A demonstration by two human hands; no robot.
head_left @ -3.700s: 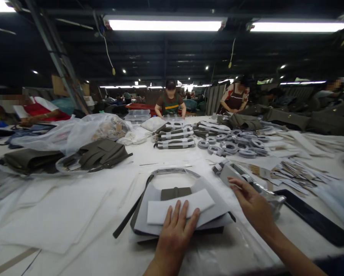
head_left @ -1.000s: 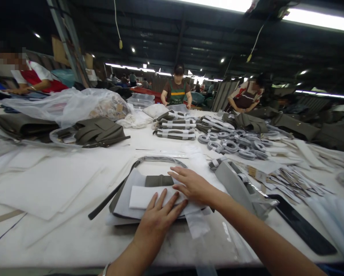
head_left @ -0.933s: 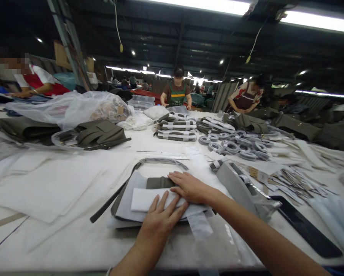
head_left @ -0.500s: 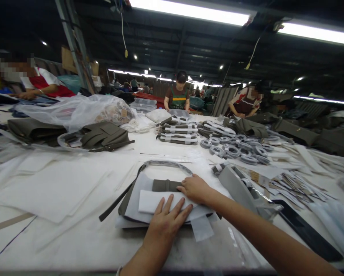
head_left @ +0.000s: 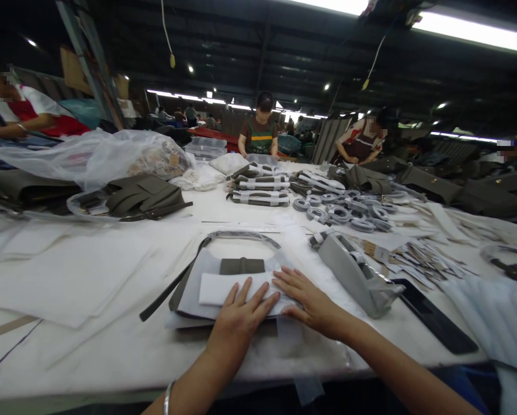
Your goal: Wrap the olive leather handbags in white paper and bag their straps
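A dark olive handbag (head_left: 178,295) lies flat in front of me, its handle wrapped in clear plastic at the far side and a loose strap (head_left: 163,298) sticking out left. Thin white sheeting (head_left: 202,266) covers most of it, leaving a dark band (head_left: 242,266) bare. Across the bag rests a folded white foam strip (head_left: 214,290). My left hand (head_left: 243,308) presses on the strip with fingers spread. On the right end of the wrapping lies my right hand (head_left: 304,297), fingers stretched out flat. Translucent tape (head_left: 289,329) hangs below the bag's near edge.
A grey tape dispenser (head_left: 348,271) stands right of the bag, beside a black tray (head_left: 440,317). White sheets (head_left: 76,276) lie left. Farther back are wrapped straps in coils (head_left: 340,214), wrapped bundles (head_left: 260,197) and olive bags (head_left: 143,197). Several people work beyond the table.
My right hand has moved from beside the dark band down toward the near right, its fingers now flat on the wrapping. My left hand stays on the foam strip. The view has shifted slightly.
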